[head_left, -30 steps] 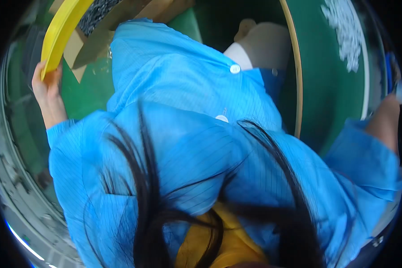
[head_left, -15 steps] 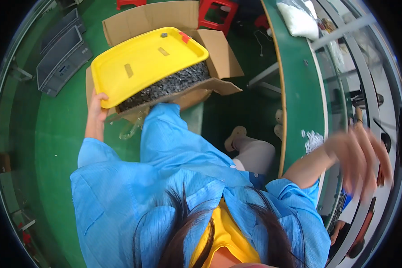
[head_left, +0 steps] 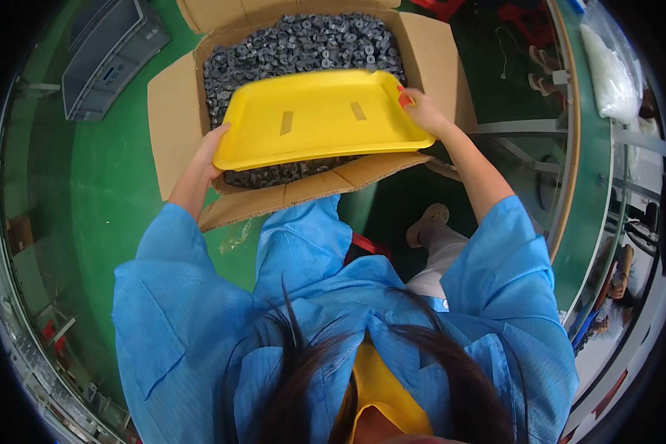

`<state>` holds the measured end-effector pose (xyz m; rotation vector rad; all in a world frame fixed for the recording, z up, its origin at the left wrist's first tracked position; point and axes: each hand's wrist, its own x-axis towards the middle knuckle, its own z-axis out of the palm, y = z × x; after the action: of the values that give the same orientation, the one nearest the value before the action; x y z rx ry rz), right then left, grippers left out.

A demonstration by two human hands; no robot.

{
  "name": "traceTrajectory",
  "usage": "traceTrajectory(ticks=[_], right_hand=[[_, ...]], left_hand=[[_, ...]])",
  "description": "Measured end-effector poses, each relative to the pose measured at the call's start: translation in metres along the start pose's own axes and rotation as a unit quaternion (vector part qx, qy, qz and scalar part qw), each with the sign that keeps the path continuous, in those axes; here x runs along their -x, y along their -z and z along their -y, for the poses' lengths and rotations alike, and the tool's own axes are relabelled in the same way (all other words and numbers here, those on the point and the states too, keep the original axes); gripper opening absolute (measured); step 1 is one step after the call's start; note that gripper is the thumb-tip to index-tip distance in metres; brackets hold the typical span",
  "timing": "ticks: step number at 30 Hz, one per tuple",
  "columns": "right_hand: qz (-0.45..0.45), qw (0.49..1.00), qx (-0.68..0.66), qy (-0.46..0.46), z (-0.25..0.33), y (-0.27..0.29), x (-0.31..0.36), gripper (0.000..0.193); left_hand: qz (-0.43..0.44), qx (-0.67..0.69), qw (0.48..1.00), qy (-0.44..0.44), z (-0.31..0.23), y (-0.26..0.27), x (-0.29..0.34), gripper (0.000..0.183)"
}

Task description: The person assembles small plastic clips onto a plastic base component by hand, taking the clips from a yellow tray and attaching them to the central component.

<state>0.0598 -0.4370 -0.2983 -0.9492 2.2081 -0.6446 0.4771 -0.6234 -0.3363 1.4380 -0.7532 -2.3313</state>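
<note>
A shallow yellow tray [head_left: 322, 115] is held between my two hands, over an open cardboard box [head_left: 181, 144]. My left hand [head_left: 208, 159] grips its left end, and my right hand [head_left: 425, 115] grips its right end by a red patch. Two brownish tape strips lie on the tray's bare inner face; no parts show on it. Many small dark grey ring-like parts [head_left: 303, 48] fill the box behind the tray, and more show below its near edge. The fingers under the tray are partly hidden.
Grey plastic crates [head_left: 114, 63] stand on the green floor at the far left. A long green-topped table [head_left: 596, 170] runs along the right, with a white-filled plastic bag [head_left: 610, 74] on it. Another person's arm [head_left: 623, 270] shows beyond the table.
My right hand has come from above the table at the right to grip the tray's right end. The tray has shifted right and nearer, uncovering the grey parts behind it.
</note>
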Motion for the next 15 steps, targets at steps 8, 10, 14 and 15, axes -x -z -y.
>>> traceTrajectory(ticks=[8,10,14,15], right_hand=[[0.460,0.842,0.255,-0.122,0.011,0.034,-0.006,0.038],[0.476,0.827,0.193,-0.229,0.018,0.023,-0.024,0.027],[0.537,0.817,0.139,-0.156,-0.046,-0.021,-0.049,0.018],[0.450,0.837,0.143,-0.275,-0.054,-0.035,-0.049,0.015]], left_hand=[[0.061,-0.232,0.910,0.338,0.020,-0.027,0.041,0.025],[0.054,-0.230,0.891,0.387,0.017,-0.014,0.015,0.023],[0.040,-0.252,0.863,0.436,0.061,0.019,-0.035,0.021],[0.014,-0.266,0.861,0.433,0.058,0.012,-0.038,0.021]])
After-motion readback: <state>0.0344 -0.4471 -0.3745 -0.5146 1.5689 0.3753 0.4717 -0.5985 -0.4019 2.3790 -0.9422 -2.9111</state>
